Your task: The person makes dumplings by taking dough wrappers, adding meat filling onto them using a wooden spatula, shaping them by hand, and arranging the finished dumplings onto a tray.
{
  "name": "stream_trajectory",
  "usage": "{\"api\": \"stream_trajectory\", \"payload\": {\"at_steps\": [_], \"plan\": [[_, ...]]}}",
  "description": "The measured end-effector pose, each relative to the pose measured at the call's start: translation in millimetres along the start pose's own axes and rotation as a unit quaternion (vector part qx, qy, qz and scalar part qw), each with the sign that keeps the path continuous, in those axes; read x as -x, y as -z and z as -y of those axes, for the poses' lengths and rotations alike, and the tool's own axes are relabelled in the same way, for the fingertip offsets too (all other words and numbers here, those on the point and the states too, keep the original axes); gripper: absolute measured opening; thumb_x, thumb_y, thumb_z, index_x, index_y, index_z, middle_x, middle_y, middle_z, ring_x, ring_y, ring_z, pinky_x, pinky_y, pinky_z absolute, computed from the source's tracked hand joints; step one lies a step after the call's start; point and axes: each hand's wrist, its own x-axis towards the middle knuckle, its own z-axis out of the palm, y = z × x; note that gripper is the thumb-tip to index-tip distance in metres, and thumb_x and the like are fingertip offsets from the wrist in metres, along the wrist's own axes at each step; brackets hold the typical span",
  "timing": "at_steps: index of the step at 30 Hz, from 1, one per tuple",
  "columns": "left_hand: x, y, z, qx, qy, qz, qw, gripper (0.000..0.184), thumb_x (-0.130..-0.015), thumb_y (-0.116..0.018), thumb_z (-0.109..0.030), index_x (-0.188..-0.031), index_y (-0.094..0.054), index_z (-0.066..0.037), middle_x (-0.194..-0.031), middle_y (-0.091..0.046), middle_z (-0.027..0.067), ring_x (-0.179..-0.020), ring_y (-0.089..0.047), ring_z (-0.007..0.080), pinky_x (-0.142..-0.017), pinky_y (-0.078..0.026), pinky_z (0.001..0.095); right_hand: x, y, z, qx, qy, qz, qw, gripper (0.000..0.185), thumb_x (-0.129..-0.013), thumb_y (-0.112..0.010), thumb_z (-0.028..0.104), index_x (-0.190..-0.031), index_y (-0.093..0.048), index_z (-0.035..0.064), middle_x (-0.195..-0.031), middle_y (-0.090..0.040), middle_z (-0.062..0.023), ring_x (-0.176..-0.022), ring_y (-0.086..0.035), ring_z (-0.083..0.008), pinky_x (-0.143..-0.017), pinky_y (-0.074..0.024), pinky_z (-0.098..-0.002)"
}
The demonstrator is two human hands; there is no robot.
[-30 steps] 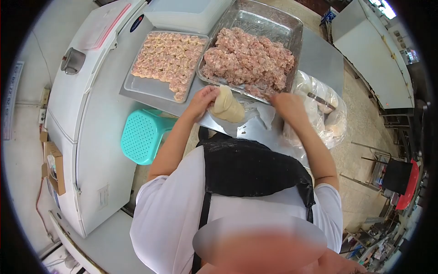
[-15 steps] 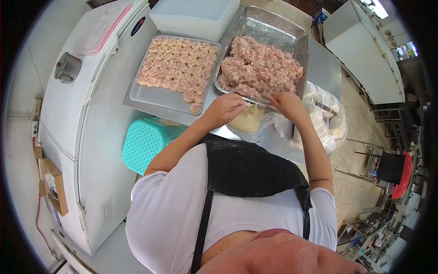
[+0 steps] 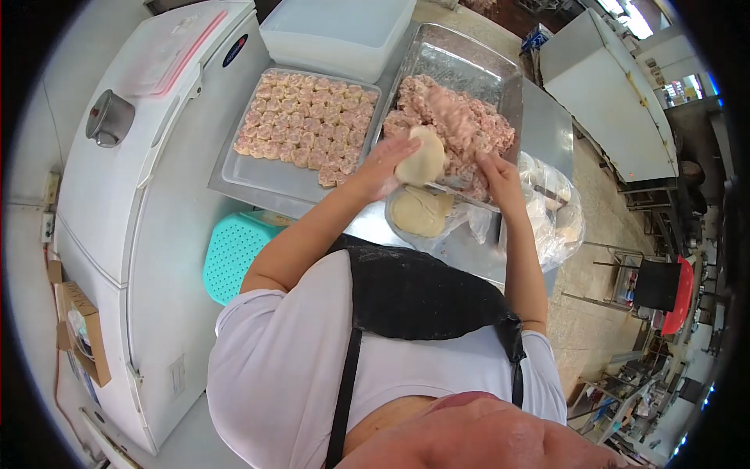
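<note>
My left hand (image 3: 384,166) holds a round, pale dough wrapper (image 3: 422,158) up at the near edge of the metal tray (image 3: 522,98). Ground meat filling (image 3: 451,109) is heaped in that tray. My right hand (image 3: 500,178) is at the tray's near right side, fingers closed beside the meat; motion blur hides what they grip. Below the hands, more pale wrappers (image 3: 422,214) lie stacked on plastic. To the left, filled open-topped dumplings (image 3: 305,117) stand in tight rows in a shallow plastic tray (image 3: 262,173).
A lidded plastic tub (image 3: 332,43) stands behind the dumplings. Bagged pale wrappers (image 3: 556,207) lie right of my right hand. A turquoise stool (image 3: 234,254) is below the table's left end. A white freezer (image 3: 183,195) with a metal pot (image 3: 111,119) stands at left.
My left hand has lifted a wrapper off the stack to the tray edge. My right hand has moved slightly right and down. Some meat is now blurred by motion.
</note>
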Motion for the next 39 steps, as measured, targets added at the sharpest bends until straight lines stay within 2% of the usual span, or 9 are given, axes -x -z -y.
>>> {"api": "stream_trajectory", "payload": {"at_steps": [7, 11, 13, 14, 29, 32, 35, 38, 39], "plan": [[-58.6, -63.1, -5.6, 0.185, -0.027, -0.067, 0.980, 0.061, -0.098, -0.035, -0.050, -0.134, -0.043, -0.001, -0.135, -0.049, 0.0160, -0.125, -0.049, 0.0270, -0.106, -0.038, 0.0413, 16.4, 12.0, 30.7, -0.216, -0.034, -0.038, 0.975, 0.030, -0.098, -0.051, 0.031, -0.103, -0.065, 0.0051, -0.061, -0.044, 0.0063, -0.050, -0.034, -0.0034, -0.045, -0.0260, -0.0201], [-76.2, -76.4, 2.5, 0.214, -0.059, -0.108, 0.969, 0.077, -0.091, -0.037, -0.064, -0.137, -0.040, -0.002, -0.135, -0.049, 0.0184, -0.125, -0.047, 0.0334, -0.108, -0.035, 0.0473, 21.0, 13.0, -6.3, 0.000, 0.061, -0.044, 0.997, 0.028, -0.097, -0.054, 0.022, -0.117, -0.063, 0.0041, -0.068, -0.056, -0.0031, -0.054, -0.052, -0.0121, -0.050, -0.0404, -0.0254], [-84.5, -56.5, 14.5, 0.205, -0.072, -0.091, 0.972, 0.079, -0.090, -0.038, -0.066, -0.134, -0.042, -0.002, -0.134, -0.049, 0.0187, -0.124, -0.047, 0.0355, -0.107, -0.034, 0.0494, 31.5, 40.7, 2.7, 0.216, 0.195, -0.054, 0.955, 0.029, -0.092, -0.059, 0.024, -0.112, -0.062, 0.0023, -0.074, -0.061, -0.0149, -0.073, -0.063, -0.0323, -0.064, -0.0476, -0.0382], [-85.5, -51.0, 20.1, 0.184, -0.096, -0.116, 0.971, 0.073, -0.091, -0.036, -0.065, -0.132, -0.044, -0.005, -0.128, -0.052, 0.0147, -0.119, -0.050, 0.0324, -0.104, -0.037, 0.0479, 39.2, 54.8, 12.8, 0.311, 0.135, -0.012, 0.941, 0.026, -0.092, -0.058, 0.024, -0.108, -0.063, 0.0037, -0.086, -0.063, -0.0195, -0.081, -0.061, -0.0406, -0.067, -0.0490, -0.0430], [-98.4, -86.4, 63.6, 0.074, -0.158, -0.219, 0.960, 0.058, -0.094, -0.043, -0.055, -0.124, -0.051, -0.007, -0.121, -0.056, 0.0126, -0.117, -0.053, 0.0321, -0.098, -0.041, 0.0548, 50.3, 86.0, -11.9, 0.351, 0.231, -0.004, 0.907, 0.026, -0.093, -0.055, 0.025, -0.108, -0.062, 0.0057, -0.082, -0.060, -0.0179, -0.075, -0.061, -0.0397, -0.066, -0.0482, -0.0450], [-93.5, -78.0, 63.0, 0.137, -0.174, -0.212, 0.952, 0.045, -0.093, -0.053, -0.039, -0.121, -0.052, -0.004, -0.116, -0.058, 0.0152, -0.119, -0.052, 0.0307, -0.097, -0.045, 0.0516, 39.9, 117.3, -30.2, 0.264, 0.353, -0.006, 0.898, 0.028, -0.096, -0.053, 0.028, -0.111, -0.063, 0.0059, -0.069, -0.055, -0.0102, -0.061, -0.059, -0.0271, -0.055, -0.0453, -0.0369], [-81.5, -82.3, 62.7, 0.006, -0.044, -0.117, 0.992, 0.042, -0.088, -0.063, -0.021, -0.122, -0.050, -0.001, -0.110, -0.060, 0.0169, -0.117, -0.054, 0.0274, -0.093, -0.049, 0.0449, 48.1, 137.4, -24.6, 0.042, 0.125, 0.027, 0.991, 0.032, -0.099, -0.050, 0.030, -0.113, -0.064, 0.0052, -0.060, -0.045, 0.0010, -0.051, -0.044, -0.0096, -0.047, -0.0354, -0.0262], [-70.3, -121.7, 45.0, -0.468, -0.005, -0.099, 0.878, 0.055, -0.077, -0.075, -0.016, -0.123, -0.050, 0.002, -0.110, -0.062, 0.0168, -0.100, -0.063, 0.0276, -0.090, -0.051, 0.0384, 55.6, 149.2, -19.4, -0.038, 0.023, 0.096, 0.994, 0.034, -0.100, -0.047, 0.031, -0.112, -0.065, 0.0044, -0.060, -0.037, 0.0065, -0.052, -0.032, -0.0020, -0.046, -0.0262, -0.0195], [-71.1, -125.1, 41.6, -0.469, -0.006, -0.100, 0.878, 0.055, -0.077, -0.075, -0.016, -0.123, -0.050, 0.002, -0.110, -0.062, 0.0168, -0.100, -0.063, 0.0276, -0.090, -0.051, 0.0384, 59.6, 153.3, -16.0, -0.039, 0.024, 0.128, 0.991, 0.033, -0.100, -0.048, 0.031, -0.112, -0.065, 0.0050, -0.060, -0.038, 0.0062, -0.050, -0.032, -0.0025, -0.045, -0.0264, -0.0197]]}}
